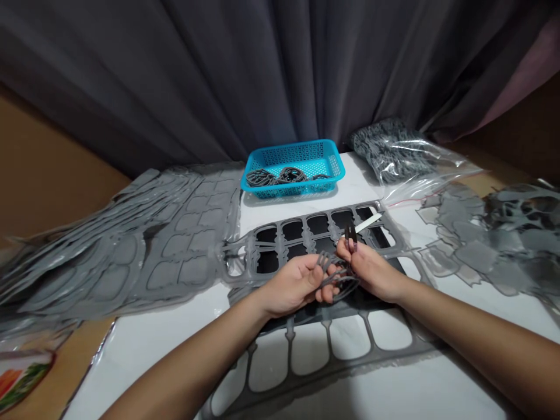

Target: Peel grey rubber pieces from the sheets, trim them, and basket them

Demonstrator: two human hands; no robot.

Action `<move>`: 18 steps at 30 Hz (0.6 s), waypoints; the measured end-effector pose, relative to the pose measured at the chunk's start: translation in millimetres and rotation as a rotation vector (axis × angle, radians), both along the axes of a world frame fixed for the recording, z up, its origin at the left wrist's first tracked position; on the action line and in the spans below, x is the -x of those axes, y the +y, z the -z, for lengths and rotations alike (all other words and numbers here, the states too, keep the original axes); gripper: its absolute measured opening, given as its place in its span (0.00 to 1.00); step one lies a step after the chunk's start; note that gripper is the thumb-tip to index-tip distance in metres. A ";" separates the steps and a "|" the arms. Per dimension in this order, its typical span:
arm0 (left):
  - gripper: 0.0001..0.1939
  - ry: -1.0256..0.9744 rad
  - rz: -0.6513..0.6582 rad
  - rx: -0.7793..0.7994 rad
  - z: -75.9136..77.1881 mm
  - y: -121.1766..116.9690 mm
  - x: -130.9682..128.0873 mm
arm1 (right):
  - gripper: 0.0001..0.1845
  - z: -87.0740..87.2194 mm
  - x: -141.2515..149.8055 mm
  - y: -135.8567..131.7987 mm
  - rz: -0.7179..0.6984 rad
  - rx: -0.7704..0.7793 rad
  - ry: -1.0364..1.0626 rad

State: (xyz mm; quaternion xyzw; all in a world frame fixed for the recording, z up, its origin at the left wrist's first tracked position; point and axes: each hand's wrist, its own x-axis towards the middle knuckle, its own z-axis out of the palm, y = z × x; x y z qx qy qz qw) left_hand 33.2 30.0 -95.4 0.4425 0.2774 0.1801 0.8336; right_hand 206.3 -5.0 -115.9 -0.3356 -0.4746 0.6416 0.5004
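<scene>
My left hand (300, 281) is closed around a bunch of thin grey rubber-like rings (345, 286), which look like gaskets. Close beside it, my right hand (371, 268) is closed, with a small dark tool (350, 234) upright at its fingertips; its exact kind is unclear. A pale strip (368, 223) points up and right from behind that tool; whether the two are joined I cannot tell. Beneath both hands lies a grey moulded sheet (282, 240) with rows of rounded openings, partly over a black surface. Another cut-out sheet (289, 356) lies nearer to me.
A blue basket (294, 189) at the back holds bundles of grey rings. Grey sheets (175, 251) are piled on the left. To the right are a clear bag (394, 151) of grey pieces and a heap of grey scraps (485, 239). A dark curtain (262, 70) hangs behind the white table (153, 344).
</scene>
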 end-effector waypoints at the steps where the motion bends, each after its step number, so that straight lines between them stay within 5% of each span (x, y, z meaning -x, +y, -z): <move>1: 0.25 0.002 0.031 -0.008 -1.0 -0.4 0.6 | 0.27 -0.3 -2.1 0.3 -0.060 0.011 0.021; 11: 0.21 0.079 0.177 -0.332 -14.7 14.3 7.8 | 0.26 -11.8 -15.0 0.1 -0.546 0.148 0.190; 14: 0.24 0.089 0.238 -0.387 -14.6 16.7 9.5 | 0.24 -8.6 -13.8 -0.3 -0.540 0.133 0.240; 18: 0.27 0.076 0.403 -0.403 -13.5 17.2 11.4 | 0.23 -2.1 -11.6 3.0 -0.363 0.066 0.315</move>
